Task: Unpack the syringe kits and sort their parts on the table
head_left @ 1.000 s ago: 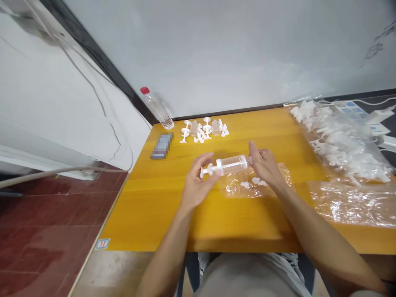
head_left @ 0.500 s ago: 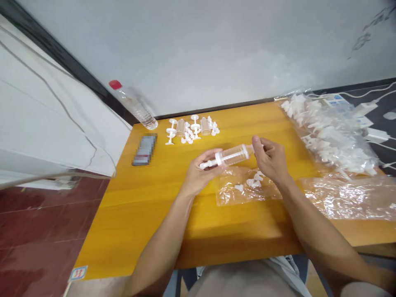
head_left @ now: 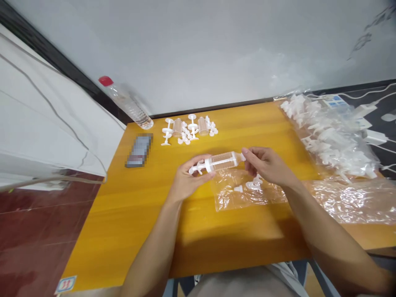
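Head view: the left hand (head_left: 185, 179) and right hand (head_left: 266, 167) grip a syringe (head_left: 216, 162) above the table (head_left: 139, 214), fingers closed on each end. It has dropped flatter and lower since a moment ago. A bag (head_left: 247, 192) lies under; loose parts (head_left: 187, 131) wait by the far edge.

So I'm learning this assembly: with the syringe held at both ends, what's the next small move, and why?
Probably seat the tip: the right hand pinches the nozzle end of the syringe, the left hand steadies the plunger end, and loose white tips lie on the plastic bag just below.
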Tool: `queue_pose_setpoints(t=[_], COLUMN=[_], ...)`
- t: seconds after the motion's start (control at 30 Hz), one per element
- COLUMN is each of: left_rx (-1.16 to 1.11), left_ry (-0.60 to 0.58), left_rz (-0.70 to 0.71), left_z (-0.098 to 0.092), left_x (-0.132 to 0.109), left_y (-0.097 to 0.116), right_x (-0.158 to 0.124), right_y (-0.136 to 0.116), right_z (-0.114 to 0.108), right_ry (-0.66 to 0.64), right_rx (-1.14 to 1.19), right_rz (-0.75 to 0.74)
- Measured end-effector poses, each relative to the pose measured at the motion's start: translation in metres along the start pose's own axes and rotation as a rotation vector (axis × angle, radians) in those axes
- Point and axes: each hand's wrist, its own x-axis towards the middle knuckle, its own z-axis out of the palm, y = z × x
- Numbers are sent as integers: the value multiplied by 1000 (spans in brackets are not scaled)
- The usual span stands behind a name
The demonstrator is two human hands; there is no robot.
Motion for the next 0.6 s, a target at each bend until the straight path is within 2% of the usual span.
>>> queue_pose_setpoints(t=[0.1, 0.3, 0.4, 0.5, 0.6], left_rx=[-44, -405, -474, -462, -427], left_ry=[20, 62, 139, 141, 149], left_rz=[-22, -455, -426, -321, -339], left_z=[-2, -8, -12, -15, -16], left_x=[1, 17, 21, 20, 20], left_y=[-2, -10, -10, -11, -14], right_x=[6, 41, 68, 89, 98], right_y=[-1, -19, -26, -25, -19], right_z=[-4, -20, -24, -19, -11], right_ry=[-46, -111, -165, -262, -326], right_rx=[77, 88, 54, 81, 151], right_rz=[5, -217, -229, -157, -91])
